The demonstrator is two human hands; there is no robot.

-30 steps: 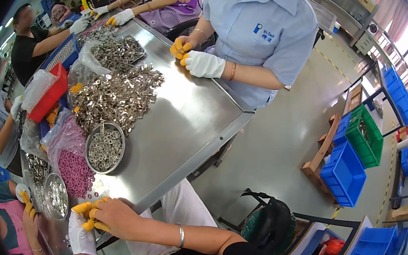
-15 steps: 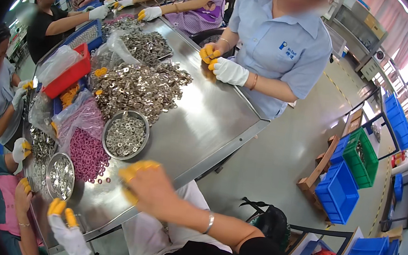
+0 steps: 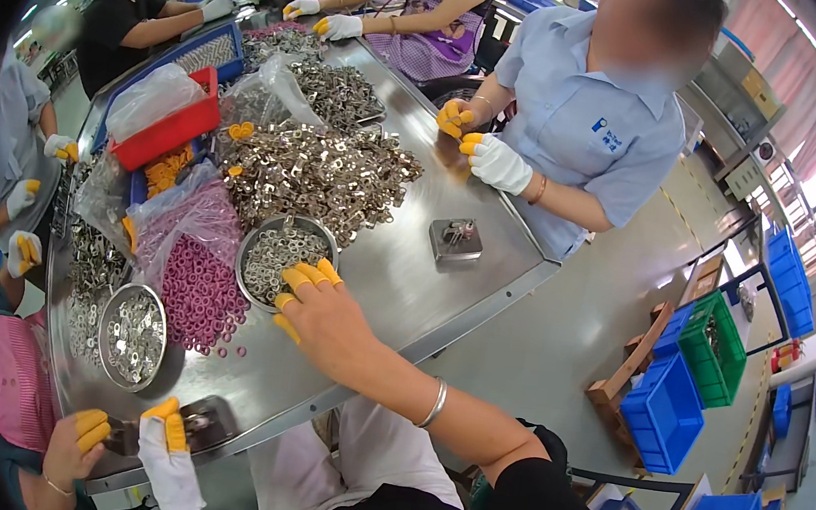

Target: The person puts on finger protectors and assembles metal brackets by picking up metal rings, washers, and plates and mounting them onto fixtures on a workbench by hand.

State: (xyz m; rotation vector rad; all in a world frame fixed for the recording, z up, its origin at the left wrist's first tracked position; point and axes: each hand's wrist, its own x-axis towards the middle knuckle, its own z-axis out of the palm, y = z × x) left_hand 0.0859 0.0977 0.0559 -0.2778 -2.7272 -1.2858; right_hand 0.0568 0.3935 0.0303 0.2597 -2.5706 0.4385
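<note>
My right hand (image 3: 325, 318), with yellow finger covers and a silver bangle on the wrist, reaches over the near rim of a round metal bowl (image 3: 245, 285) filled with small metal washers (image 3: 277, 258). Its fingers are spread, with the tips at the washers. My left hand (image 3: 168, 459), in a white glove with yellow fingertips, is by the table's near edge. Its fingers are bent together beside a dark metal block (image 3: 211, 422); whatever they hold is hidden. Purple rings (image 3: 197, 296) lie heaped left of the bowl. A second bowl of metal parts (image 3: 133, 337) sits farther left.
A large pile of shiny metal pieces (image 3: 321, 175) covers the middle of the steel table (image 3: 405, 285). A small metal block (image 3: 455, 240) stands near a co-worker's gloved hand (image 3: 499, 163). Another co-worker's hand (image 3: 74, 444) is close on my left. A red tray (image 3: 168, 132) lies beyond.
My right hand has moved from the table's near edge up to the bowl. My left hand has shifted right, its fingers closer together. Metal blocks now show beside it and near the far co-worker.
</note>
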